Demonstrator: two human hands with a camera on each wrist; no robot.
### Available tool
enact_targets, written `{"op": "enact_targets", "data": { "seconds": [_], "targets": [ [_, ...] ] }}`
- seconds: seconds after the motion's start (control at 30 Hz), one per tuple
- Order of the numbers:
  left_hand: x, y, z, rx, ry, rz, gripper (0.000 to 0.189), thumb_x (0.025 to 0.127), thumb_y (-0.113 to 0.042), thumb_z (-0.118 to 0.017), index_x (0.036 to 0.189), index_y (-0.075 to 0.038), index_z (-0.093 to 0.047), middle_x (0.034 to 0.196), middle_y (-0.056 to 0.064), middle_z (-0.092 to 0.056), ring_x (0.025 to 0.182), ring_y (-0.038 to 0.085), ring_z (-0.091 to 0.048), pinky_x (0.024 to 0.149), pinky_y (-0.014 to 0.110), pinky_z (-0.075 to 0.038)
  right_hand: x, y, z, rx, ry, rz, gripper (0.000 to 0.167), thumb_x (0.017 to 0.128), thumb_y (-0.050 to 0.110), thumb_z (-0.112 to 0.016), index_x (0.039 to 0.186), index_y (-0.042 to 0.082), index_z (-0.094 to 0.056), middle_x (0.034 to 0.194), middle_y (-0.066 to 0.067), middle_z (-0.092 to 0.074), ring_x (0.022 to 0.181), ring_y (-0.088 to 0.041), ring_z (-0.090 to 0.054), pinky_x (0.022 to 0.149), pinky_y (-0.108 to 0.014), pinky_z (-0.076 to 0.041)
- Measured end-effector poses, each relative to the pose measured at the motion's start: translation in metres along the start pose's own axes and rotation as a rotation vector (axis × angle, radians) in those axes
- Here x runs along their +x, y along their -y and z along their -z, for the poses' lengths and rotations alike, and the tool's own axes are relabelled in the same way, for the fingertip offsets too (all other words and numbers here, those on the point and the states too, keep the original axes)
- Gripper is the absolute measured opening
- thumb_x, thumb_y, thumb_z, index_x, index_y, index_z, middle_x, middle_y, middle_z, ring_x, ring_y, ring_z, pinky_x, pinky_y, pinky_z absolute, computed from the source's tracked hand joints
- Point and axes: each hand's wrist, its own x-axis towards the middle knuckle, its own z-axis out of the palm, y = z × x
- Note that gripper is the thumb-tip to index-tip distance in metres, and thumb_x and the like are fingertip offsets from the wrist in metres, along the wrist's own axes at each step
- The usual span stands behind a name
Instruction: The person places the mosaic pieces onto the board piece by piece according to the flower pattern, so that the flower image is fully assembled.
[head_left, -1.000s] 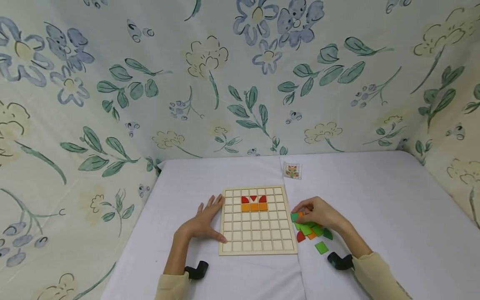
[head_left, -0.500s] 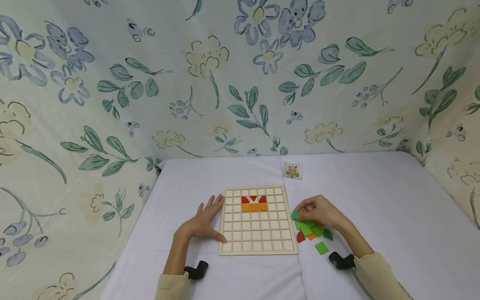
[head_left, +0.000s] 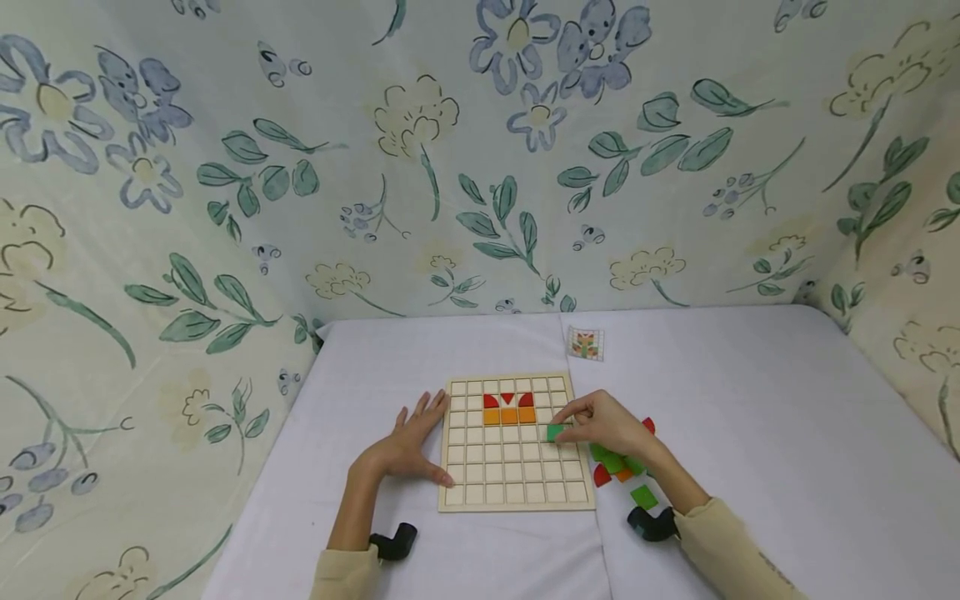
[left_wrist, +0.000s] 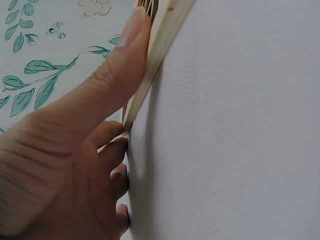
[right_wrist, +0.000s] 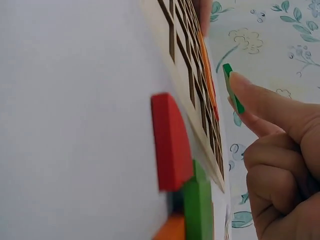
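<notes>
A line of dark marks, too small to read, runs along the beige right sleeve (head_left: 776, 569); a little printed card (head_left: 586, 343) on the white, faintly creased cloth (head_left: 712, 375) bears a coloured motif on a grid. The right hand (head_left: 609, 425) pinches a thin, flat green tile (head_left: 554, 432) between thumb and forefinger, raised above the right part of a pale wooden board (head_left: 491, 475) divided into square cells. Two rounded red pieces (head_left: 526, 400) flank a red triangle (head_left: 507, 398) in it, with three orange squares (head_left: 509, 416) directly below. The left hand (head_left: 405, 447), fingers spread and grasping nothing, rests its thumb on the board's left edge. Just beside the right edge lies a heap of loose tiles (head_left: 612, 462), mostly green squares
</notes>
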Motion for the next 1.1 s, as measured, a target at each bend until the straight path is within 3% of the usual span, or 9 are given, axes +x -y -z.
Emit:
{"op": "enact_targets", "data": {
  "seconds": [0.4,1.1],
  "targets": [
    [0.000,-0.001,0.000,0.009,0.004,-0.006,0.137,0.063,-0.044,-0.098,0.167,-0.011,-0.014,0.176,0.004,-0.006,0.164,0.031,0.006,0.132,0.060,0.004,0.025,0.008,-0.025,-0.032,0.012,0.065,0.020,0.083,0.016,-0.087,0.099,0.007,-0.081,0.055,0.005,-0.030,0.054,-0.011,-0.027,0.055,-0.020,-0.030],
    [-0.002,-0.001,0.002,0.009,0.003,-0.005,0.136,0.064,-0.043,-0.098,0.167,-0.011,-0.015,0.176,0.004,-0.007,0.164,0.031,0.005,0.132,0.059,0.005,0.032,0.011,-0.031,-0.043,0.017,0.044,0.016,0.084,0.012,-0.086,0.099,0.009,-0.082,0.054,0.004,-0.036,0.054,-0.013,-0.030,0.050,-0.020,-0.027]
  ]
}}
